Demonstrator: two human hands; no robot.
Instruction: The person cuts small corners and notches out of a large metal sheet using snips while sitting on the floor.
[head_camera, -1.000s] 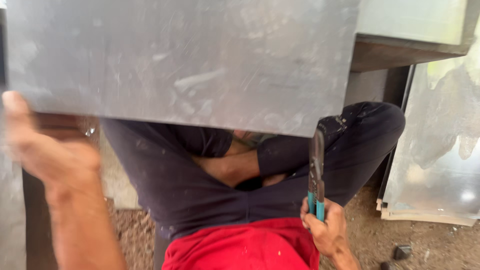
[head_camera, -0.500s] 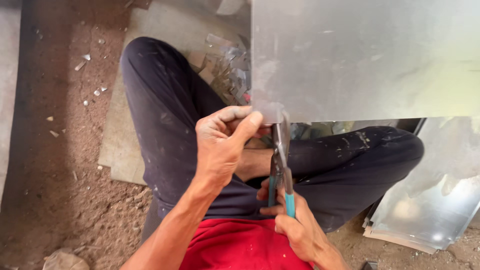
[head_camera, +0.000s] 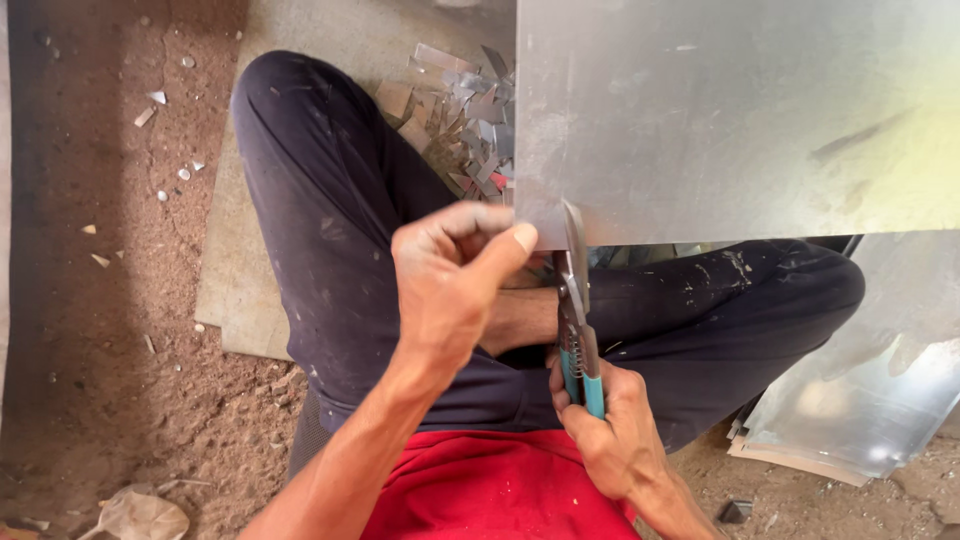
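A large grey metal sheet (head_camera: 740, 110) fills the upper right of the head view, above my crossed legs in dark trousers. My left hand (head_camera: 450, 280) pinches its lower left corner between thumb and fingers. My right hand (head_camera: 610, 430) grips the teal handles of a pair of tin snips (head_camera: 575, 300). The snips' blades point upward and meet the sheet's bottom edge just right of my left thumb.
A pile of small metal offcuts (head_camera: 465, 110) lies on a flat board (head_camera: 300, 150) beyond my left knee. More shiny metal sheets (head_camera: 870, 400) are stacked on the ground at the lower right. Dirt floor with scattered scraps lies to the left.
The sheet has shifted from overhead to my right. My left hand moved from its left edge to the lower corner, and the snips rose to the sheet's bottom edge.
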